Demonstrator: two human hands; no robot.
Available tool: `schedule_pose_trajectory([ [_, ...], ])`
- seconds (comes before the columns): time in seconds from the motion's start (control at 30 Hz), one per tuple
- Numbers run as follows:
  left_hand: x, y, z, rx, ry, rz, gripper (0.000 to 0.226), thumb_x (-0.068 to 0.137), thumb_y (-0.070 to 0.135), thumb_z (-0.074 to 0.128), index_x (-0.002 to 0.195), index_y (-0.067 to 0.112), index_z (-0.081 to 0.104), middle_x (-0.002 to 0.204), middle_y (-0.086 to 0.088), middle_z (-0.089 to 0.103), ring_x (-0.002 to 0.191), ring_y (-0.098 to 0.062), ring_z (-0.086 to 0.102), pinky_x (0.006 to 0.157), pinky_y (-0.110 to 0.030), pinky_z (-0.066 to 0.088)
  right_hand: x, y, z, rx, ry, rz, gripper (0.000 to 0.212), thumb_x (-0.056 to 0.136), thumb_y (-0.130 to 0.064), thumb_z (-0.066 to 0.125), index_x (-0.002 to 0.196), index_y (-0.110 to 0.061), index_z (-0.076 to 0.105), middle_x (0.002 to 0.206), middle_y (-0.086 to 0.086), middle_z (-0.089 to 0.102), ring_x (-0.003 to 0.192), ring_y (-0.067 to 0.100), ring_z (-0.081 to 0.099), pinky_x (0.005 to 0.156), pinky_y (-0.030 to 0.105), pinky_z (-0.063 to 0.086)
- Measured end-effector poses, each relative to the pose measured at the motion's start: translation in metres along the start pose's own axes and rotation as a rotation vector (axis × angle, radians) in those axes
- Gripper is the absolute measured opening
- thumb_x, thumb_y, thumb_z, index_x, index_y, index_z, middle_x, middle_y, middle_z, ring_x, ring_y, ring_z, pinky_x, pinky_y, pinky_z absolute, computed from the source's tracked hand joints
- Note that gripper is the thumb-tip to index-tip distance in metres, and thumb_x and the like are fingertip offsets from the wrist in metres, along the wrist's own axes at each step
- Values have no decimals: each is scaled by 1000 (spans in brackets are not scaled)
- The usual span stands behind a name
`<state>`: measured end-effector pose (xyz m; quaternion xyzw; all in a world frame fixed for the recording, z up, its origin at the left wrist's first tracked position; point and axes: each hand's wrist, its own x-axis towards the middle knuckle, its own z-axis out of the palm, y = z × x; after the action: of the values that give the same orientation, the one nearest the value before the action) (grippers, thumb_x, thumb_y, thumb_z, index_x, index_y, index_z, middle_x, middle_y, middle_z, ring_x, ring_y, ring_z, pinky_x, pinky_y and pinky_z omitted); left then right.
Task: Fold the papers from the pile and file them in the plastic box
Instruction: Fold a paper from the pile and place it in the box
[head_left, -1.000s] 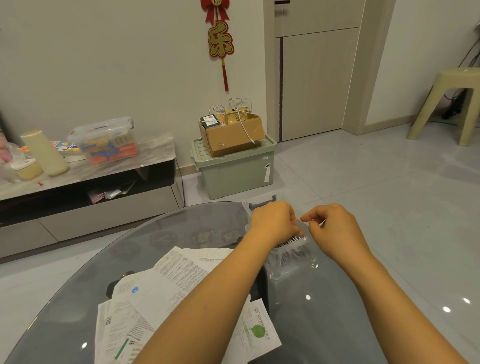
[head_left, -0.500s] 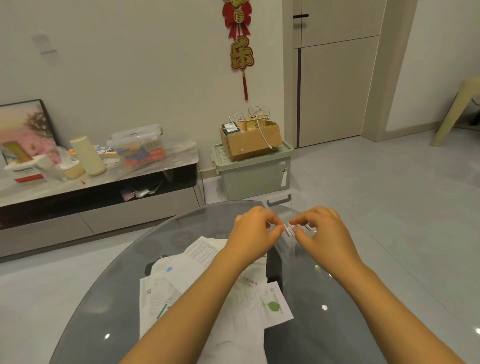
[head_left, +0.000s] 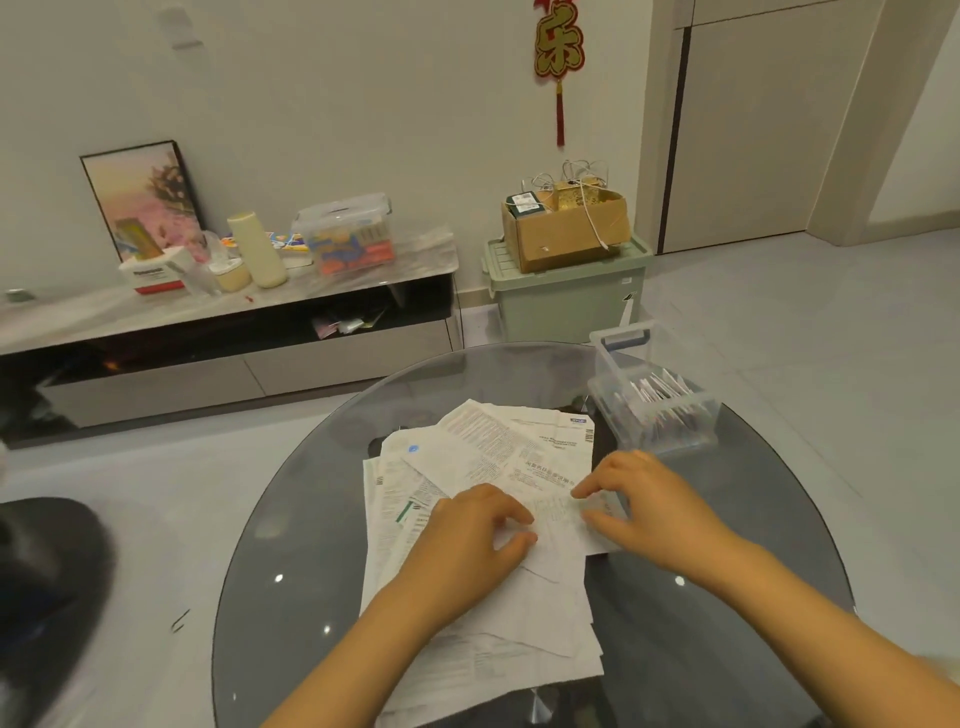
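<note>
A pile of printed papers (head_left: 483, 525) lies spread across the middle of the round glass table (head_left: 311, 519). On top of it lies a small sheet (head_left: 558, 517), and both hands are at it. My left hand (head_left: 467, 540) pinches its left edge between curled fingers and thumb. My right hand (head_left: 649, 501) pinches the right edge with thumb and forefinger. The clear plastic box (head_left: 670, 431) stands open at the table's far right, beyond my right hand. Several folded papers (head_left: 660, 387) stand inside it.
Beyond the table a green storage bin (head_left: 566, 304) carries a cardboard box (head_left: 569, 228). A low cabinet (head_left: 234, 322) with bottles and containers runs along the wall at left. A dark object (head_left: 41, 577) sits at the left edge near the floor.
Both hands have left the plastic box and come back toward me onto the paper pile, where they now hold a small sheet. The camera has tilted down and to the left.
</note>
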<state>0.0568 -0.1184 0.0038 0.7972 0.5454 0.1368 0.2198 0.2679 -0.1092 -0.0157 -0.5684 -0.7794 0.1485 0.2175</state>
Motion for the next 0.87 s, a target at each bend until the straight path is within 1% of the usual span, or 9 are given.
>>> schedule_pose_trajectory([
  [0.1, -5, -12, 10, -10, 4, -5, 23, 89, 37, 59, 112, 30, 62, 114, 17, 58, 108, -1, 51, 98, -21, 39, -3, 3, 6, -44, -114, -10, 28, 84, -35, 62, 112, -33, 63, 110, -17, 56, 105, 6, 45, 86, 19, 40],
  [0.17, -5, -16, 15, 16, 12, 16, 27, 89, 40, 58, 115, 32, 61, 117, 18, 57, 112, -2, 48, 100, -23, 37, -3, 4, 8, -67, -176, -23, 34, 84, -41, 61, 118, -34, 60, 118, -18, 55, 108, 5, 43, 90, 18, 40],
  [0.23, -4, -18, 18, 97, -4, 57, 33, 89, 45, 56, 120, 34, 57, 124, 19, 53, 118, -3, 43, 104, -26, 31, -2, 6, 9, -78, -219, -46, 41, 83, -45, 62, 123, -35, 56, 124, -19, 51, 115, 4, 40, 94, 17, 37],
  [0.33, -2, -22, 20, 202, -24, 111, 39, 92, 46, 50, 129, 34, 51, 133, 19, 46, 125, -2, 35, 105, -24, 20, -1, 10, 7, -79, -271, -70, 47, 83, -46, 62, 128, -37, 52, 127, -21, 44, 120, 3, 34, 95, 12, 30],
  [0.43, -2, -25, 19, 220, 0, 138, 41, 94, 46, 45, 133, 35, 45, 137, 21, 42, 127, 0, 32, 103, -19, 12, 1, 12, 5, -123, -268, -110, 41, 88, -39, 58, 128, -35, 52, 128, -22, 47, 119, 2, 36, 92, 10, 30],
  [0.57, -3, -25, 20, 210, 28, 160, 42, 95, 48, 42, 134, 35, 44, 136, 22, 43, 126, 2, 31, 99, -13, 7, 1, 13, 4, -183, -214, -126, 31, 87, -36, 57, 117, -33, 59, 120, -20, 57, 111, 2, 46, 89, 13, 36],
  [0.63, -3, -25, 20, 209, 32, 160, 42, 95, 48, 42, 134, 35, 44, 136, 22, 42, 126, 1, 31, 100, -12, 6, 2, 14, 4, -181, -222, -140, 35, 85, -40, 60, 118, -34, 58, 120, -22, 56, 112, 2, 46, 90, 11, 32],
  [0.73, -4, -26, 21, 214, 24, 160, 43, 95, 48, 42, 136, 35, 42, 139, 21, 39, 128, 0, 27, 98, -11, 4, 3, 17, 1, -153, -273, -131, 47, 84, -46, 61, 129, -37, 50, 127, -25, 48, 117, 1, 39, 90, 8, 24],
  [0.87, -5, -24, 25, 217, 20, 165, 45, 94, 50, 42, 137, 36, 41, 141, 18, 35, 129, -1, 24, 96, -10, 3, 3, 16, 1, -131, -269, -114, 42, 87, -41, 59, 128, -37, 52, 129, -22, 49, 118, 1, 39, 90, 7, 26],
])
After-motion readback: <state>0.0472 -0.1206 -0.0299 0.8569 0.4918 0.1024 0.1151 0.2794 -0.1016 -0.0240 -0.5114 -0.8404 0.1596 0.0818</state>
